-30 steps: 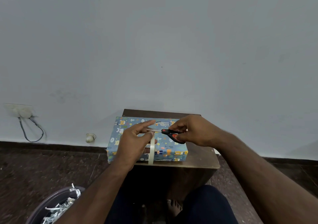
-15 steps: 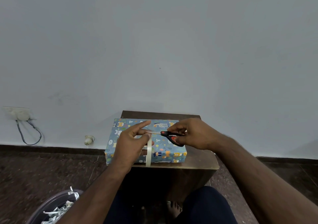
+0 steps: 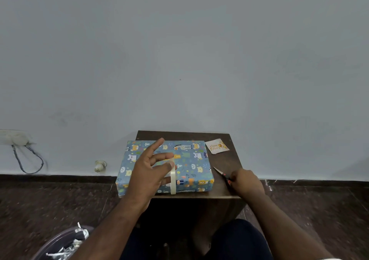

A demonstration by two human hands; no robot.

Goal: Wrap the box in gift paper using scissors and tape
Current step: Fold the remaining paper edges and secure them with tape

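1. While the bin (image 3: 60,243) of paper scraps sits low at the far left on the floor, the action is all up on the small dark surface (image 3: 229,188).
2. The left hand (image 3: 147,172) hovers over the box (image 3: 189,166), fingers spread, with the tape roll (image 3: 173,178) hanging on it (thumb through the ring, it looks like); whether a cut strip clings to a fingertip, I cannot tell.
3. The box lies flat on the surface under that hand, fully covered in blue animal-print gift paper, no bare cardboard showing from here. The wrapping looks close to done; what seems left is a last bit of taping, though the seams are hidden.
4. Over to the right, the right hand (image 3: 246,182) is down on the surface just beside the box's right edge, fingers curled round the handles of the scissors (image 3: 221,173), blades pointing away.
5. Behind it, near the far right corner, lies a small birthday card (image 3: 217,146), untouched, apart from both hands.
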